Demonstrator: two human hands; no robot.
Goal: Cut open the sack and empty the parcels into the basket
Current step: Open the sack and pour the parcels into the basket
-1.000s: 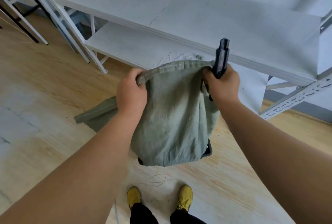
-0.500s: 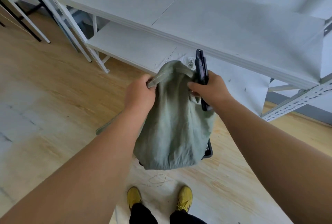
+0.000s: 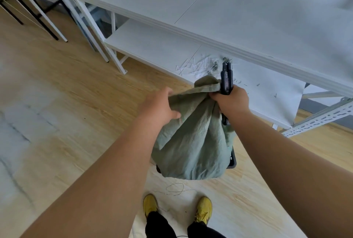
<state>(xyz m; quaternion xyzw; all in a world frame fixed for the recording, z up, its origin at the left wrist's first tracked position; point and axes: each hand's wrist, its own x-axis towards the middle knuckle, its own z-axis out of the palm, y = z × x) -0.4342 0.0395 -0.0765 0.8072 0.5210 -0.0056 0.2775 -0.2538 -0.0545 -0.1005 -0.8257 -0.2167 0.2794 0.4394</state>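
While your right hand (image 3: 230, 100) bunches the top of the green sack (image 3: 193, 142) in a tight fist, it also clamps a black cutter (image 3: 226, 81) against the fabric, the tool standing upright above your knuckles. Your left hand (image 3: 159, 106) rests on the sack's upper left side with its grip loosened: the fingers (image 3: 174, 114) are curled against the cloth, not pinching it. The sack hangs in the air in front of you, its rounded bottom sagging over a dark basket (image 3: 233, 159), of which only a corner of the rim shows at the sack's lower right. Both sit above the wooden floor (image 3: 76, 104), just ahead of your yellow shoes (image 3: 204, 209). A loop of thin string (image 3: 174, 189) lies on the floor between the shoes and the sack. Behind, the white shelf (image 3: 162, 50) carries scattered white scraps (image 3: 198, 65).
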